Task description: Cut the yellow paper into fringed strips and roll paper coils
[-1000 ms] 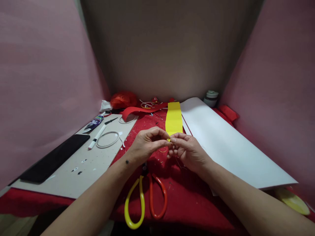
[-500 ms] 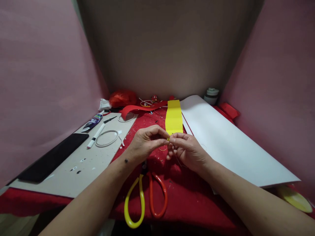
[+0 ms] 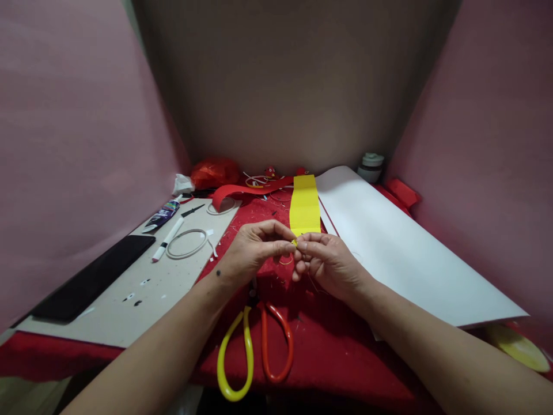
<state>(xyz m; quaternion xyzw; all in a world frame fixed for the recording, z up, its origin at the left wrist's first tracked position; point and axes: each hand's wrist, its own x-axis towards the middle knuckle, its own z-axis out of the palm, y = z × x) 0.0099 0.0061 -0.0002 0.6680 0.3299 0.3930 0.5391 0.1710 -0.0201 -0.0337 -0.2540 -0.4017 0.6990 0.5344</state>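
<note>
A small yellow piece (image 3: 295, 242) is being pinched where the fingertips of the left hand (image 3: 254, 249) and the right hand (image 3: 330, 260) are meeting, each thumb and forefinger being closed on it from its own side. This two-sided pinch is presumably being used because so tiny a piece is offering little to grasp; its shape is being hidden by the fingers. Just beyond the grip, a yellow ribbed strip (image 3: 305, 202) is lying, probably within easy reach. Nearer the body than the grip, scissors (image 3: 249, 340) are resting on red cloth (image 3: 337, 351), handles being turned towards the person, seemingly for convenience. Left of the grip, a marker (image 3: 168, 239) is being supported by a grey board (image 3: 177, 282), apparently clear of the fingers.
</note>
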